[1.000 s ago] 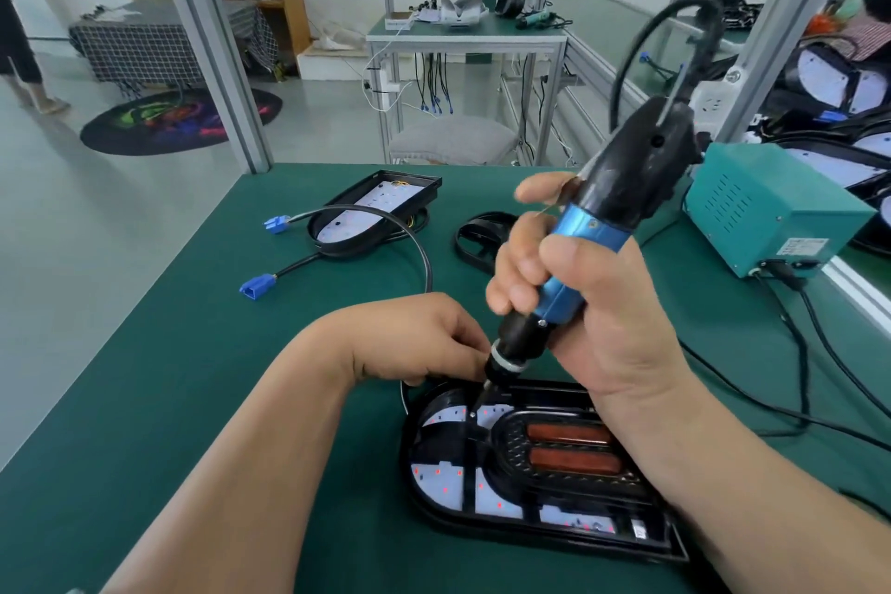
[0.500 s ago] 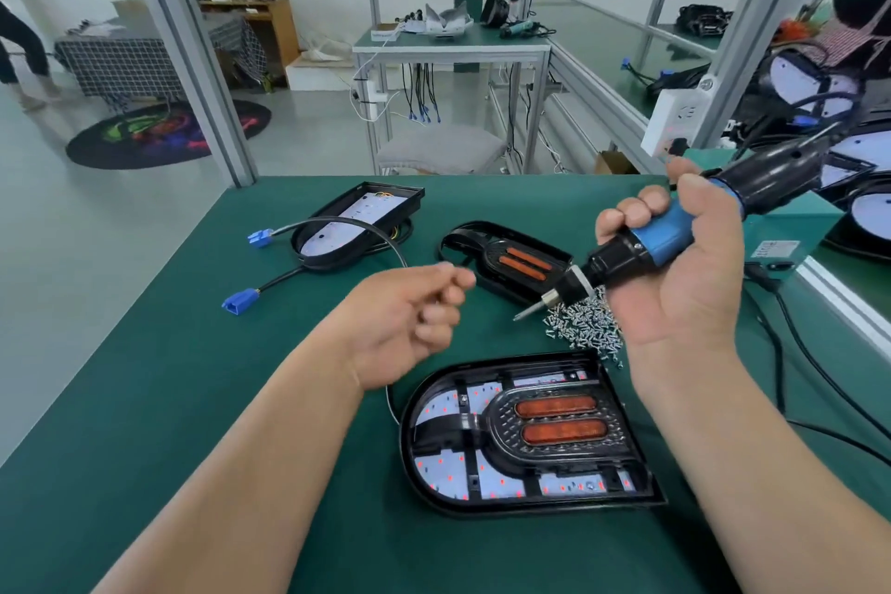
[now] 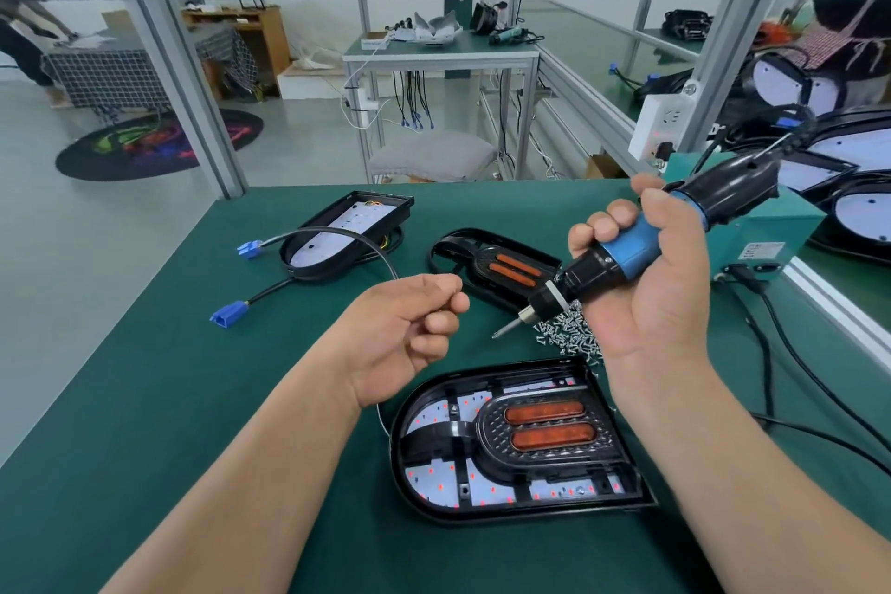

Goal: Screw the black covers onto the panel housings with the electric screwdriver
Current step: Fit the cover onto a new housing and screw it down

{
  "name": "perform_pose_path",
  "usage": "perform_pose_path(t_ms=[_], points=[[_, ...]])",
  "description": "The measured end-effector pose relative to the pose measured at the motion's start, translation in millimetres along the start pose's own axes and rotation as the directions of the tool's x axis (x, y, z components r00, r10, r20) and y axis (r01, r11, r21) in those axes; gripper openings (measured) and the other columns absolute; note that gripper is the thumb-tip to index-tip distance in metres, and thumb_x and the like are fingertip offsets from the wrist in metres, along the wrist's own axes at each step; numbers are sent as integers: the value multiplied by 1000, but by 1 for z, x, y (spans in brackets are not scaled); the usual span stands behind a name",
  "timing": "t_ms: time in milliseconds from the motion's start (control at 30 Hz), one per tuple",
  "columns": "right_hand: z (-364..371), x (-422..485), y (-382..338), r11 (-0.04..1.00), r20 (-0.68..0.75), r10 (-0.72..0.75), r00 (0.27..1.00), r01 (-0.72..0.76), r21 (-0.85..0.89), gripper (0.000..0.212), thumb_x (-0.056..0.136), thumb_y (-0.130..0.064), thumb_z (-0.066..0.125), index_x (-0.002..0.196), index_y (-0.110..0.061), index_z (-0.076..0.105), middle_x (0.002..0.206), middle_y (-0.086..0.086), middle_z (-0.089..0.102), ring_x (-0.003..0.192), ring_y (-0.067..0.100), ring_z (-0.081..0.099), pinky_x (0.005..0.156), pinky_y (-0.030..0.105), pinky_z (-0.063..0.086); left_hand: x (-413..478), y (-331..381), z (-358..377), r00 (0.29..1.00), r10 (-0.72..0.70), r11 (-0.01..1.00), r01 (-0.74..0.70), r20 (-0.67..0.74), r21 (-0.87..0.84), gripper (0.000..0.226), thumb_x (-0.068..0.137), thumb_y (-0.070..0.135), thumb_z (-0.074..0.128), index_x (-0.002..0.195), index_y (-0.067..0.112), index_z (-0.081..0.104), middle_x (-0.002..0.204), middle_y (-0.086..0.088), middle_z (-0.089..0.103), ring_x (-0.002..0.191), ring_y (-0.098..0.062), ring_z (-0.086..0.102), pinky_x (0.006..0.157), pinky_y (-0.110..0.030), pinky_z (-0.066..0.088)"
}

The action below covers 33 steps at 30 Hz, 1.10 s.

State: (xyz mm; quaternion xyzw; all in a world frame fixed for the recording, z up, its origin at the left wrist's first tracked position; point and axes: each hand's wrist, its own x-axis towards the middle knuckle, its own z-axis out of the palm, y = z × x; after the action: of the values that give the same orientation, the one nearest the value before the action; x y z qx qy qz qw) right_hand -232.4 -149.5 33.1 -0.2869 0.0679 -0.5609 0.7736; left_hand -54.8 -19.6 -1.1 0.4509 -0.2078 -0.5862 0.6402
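Note:
A black panel housing lies near me on the green mat, and a black cover with two orange lenses is seated in it. My right hand grips the blue-and-black electric screwdriver above the mat, its bit pointing down-left over a pile of small screws. My left hand hovers left of the bit with fingers curled and thumb against the index finger; nothing shows between them. A second black cover lies further back.
Another housing sits at the back left, its cable ending in blue connectors. A teal power box stands at the right with black cords trailing across the mat. Aluminium frame posts border the bench.
My right hand lifted the screwdriver off the near housing's top-left corner and swung it up to the right. My left hand came off the housing and rose, fingers still curled.

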Motion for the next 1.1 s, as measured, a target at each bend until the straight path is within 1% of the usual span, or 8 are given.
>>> perform_pose_path(t_ms=[100, 167, 333, 500, 667, 833, 933, 1100], points=[[1, -1, -3, 1000, -11, -27, 1000, 27, 16, 8, 102, -14, 55, 109, -14, 59, 77, -1, 52, 65, 14, 52, 71, 31, 53, -2, -2, 2, 999, 6, 997, -9, 47, 71, 11, 92, 17, 68, 98, 8, 63, 87, -4, 64, 58, -5, 43, 44, -14, 30], [2, 0, -6, 998, -30, -42, 999, 43, 34, 9, 102, -15, 57, 111, -14, 58, 78, -1, 53, 65, 14, 52, 73, 31, 53, -3, -2, 4, 997, 13, 993, -21, 73, 116, 12, 91, 17, 69, 97, 8, 65, 87, -4, 65, 57, -5, 43, 43, -13, 29], [3, 3, -8, 995, -82, -68, 994, 73, 66, 9, 101, -18, 62, 109, -15, 57, 78, -1, 55, 65, 13, 54, 75, 32, 55, -3, -3, 3, 991, 10, 988, -30, 130, 154, 11, 91, 11, 71, 101, 6, 71, 86, -6, 67, 55, -5, 42, 40, -12, 29], [2, 3, -7, 996, -87, -61, 994, 66, 56, 9, 103, -17, 63, 109, -15, 56, 78, -1, 56, 66, 14, 55, 77, 33, 55, -3, -3, 2, 983, -1, 981, -35, 185, 189, 13, 89, 5, 72, 101, 7, 76, 90, -11, 69, 53, -5, 39, 39, -12, 29], [1, 3, -5, 996, -75, -70, 995, 73, 47, 10, 103, -17, 64, 110, -15, 57, 78, -1, 57, 67, 14, 56, 78, 34, 56, -3, -4, 2, 984, -12, 976, -27, 176, 217, 15, 88, 3, 73, 103, 5, 73, 93, -12, 72, 51, -4, 38, 39, -12, 29], [0, 2, -3, 998, -65, -58, 996, 61, 32, 15, 102, -17, 65, 114, -14, 56, 78, 0, 58, 67, 14, 57, 79, 34, 56, -3, -4, 3, 986, -12, 972, -27, 165, 234, 12, 86, 4, 73, 97, 7, 76, 94, -14, 74, 51, -4, 38, 39, -12, 29], [0, 2, -2, 998, -65, -56, 996, 58, 21, 19, 101, -17, 66, 115, -14, 54, 78, 0, 58, 67, 14, 57, 78, 34, 56, -3, -4, 4, 988, -9, 970, -29, 155, 240, 13, 85, 4, 73, 97, 7, 75, 94, -15, 74, 50, -4, 38, 39, -12, 29], [3, -1, -2, 994, -44, -100, 994, 98, -43, 12, 104, -22, 67, 109, -16, 58, 79, -1, 57, 68, 14, 58, 80, 34, 55, -2, -5, 4, 991, 19, 962, -54, 131, 269, 12, 82, 4, 75, 94, 8, 77, 94, -17, 75, 50, -5, 39, 39, -13, 29]])
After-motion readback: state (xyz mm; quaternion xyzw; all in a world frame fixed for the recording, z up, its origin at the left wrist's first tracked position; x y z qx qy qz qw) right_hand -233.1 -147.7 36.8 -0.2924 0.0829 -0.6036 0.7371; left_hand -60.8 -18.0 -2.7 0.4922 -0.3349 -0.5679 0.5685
